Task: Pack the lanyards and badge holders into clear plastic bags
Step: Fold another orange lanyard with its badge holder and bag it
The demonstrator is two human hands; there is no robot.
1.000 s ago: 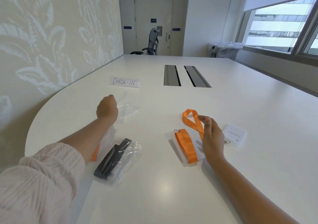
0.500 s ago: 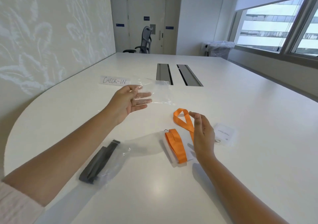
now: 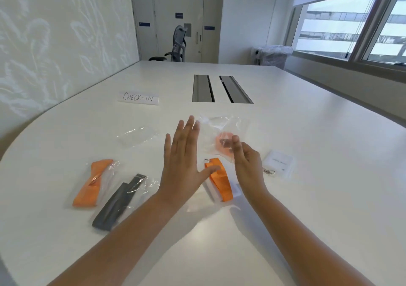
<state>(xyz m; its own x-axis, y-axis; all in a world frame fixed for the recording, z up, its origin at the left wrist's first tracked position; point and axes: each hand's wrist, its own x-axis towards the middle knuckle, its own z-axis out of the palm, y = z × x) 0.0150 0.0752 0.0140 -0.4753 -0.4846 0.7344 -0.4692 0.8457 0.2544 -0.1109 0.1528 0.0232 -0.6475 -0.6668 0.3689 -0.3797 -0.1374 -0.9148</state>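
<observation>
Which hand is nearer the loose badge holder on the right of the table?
Right. The right hand is just beside the badge holder, not touching; the left hand is farther, across the orange lanyard.

Both forearms are bare to the frame's edge, the left hand (image 3: 183,154) and right hand (image 3: 247,165) ringless.

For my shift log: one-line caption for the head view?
Both hands, left hand and right hand, lift a clear bag over an orange lanyard; two packed bags lie left.
</observation>
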